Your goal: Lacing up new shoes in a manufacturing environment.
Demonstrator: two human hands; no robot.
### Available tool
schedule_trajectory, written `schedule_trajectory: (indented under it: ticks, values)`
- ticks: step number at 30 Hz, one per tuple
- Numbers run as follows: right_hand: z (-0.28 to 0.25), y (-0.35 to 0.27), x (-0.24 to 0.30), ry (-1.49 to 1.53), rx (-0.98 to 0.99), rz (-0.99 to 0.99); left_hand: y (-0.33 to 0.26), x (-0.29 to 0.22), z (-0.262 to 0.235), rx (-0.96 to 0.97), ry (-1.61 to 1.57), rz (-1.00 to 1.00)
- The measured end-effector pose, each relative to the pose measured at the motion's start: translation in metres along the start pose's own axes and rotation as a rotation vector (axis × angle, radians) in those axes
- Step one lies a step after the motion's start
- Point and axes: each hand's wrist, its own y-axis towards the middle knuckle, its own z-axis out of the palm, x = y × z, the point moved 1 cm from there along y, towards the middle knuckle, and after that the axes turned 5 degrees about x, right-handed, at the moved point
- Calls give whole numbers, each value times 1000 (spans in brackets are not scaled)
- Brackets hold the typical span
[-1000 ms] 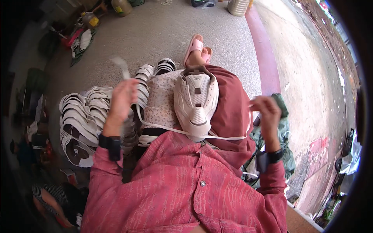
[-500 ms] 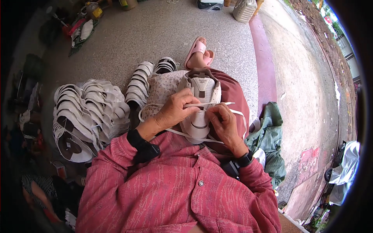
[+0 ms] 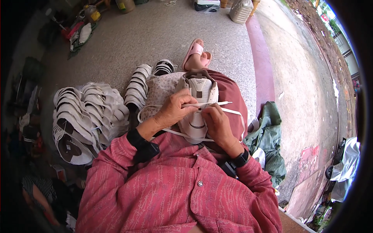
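Observation:
A white shoe upper (image 3: 199, 93) lies on my lap, over a patterned cloth (image 3: 158, 93) and dark red trousers. My left hand (image 3: 174, 110) and my right hand (image 3: 216, 124) meet over its laced front. Both pinch a white shoelace (image 3: 211, 104) that runs across the upper and loops down on both sides. The fingertips hide the eyelets under them.
A heap of white shoe uppers (image 3: 83, 116) lies on the ground at my left, with a row of more (image 3: 139, 85) beside my knee. My foot wears a pink slipper (image 3: 196, 52). A green cloth (image 3: 268, 136) lies at my right. Containers (image 3: 241, 9) stand far off.
One second ago my hands were spread wide, pulling the lace out to both sides. They have come together over the shoe upper and now work the lace close to it.

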Motion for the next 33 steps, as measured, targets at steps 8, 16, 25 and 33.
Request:
schedule_trajectory:
  ticks: [8, 16, 25, 33]
  values:
    - [-6, -2, -2, 21, -41, -28, 1, 5, 2, -8, 16, 84]
    - [0, -5, -3, -2, -107, 5, 0, 6, 3, -17, -27, 44]
    - [-5, 3, -8, -88, 6, -110, -1, 6, 3, -2, -34, 20]
    - [-4, 6, -7, -87, 29, -107, -1, 4, -1, 2, 0, 57]
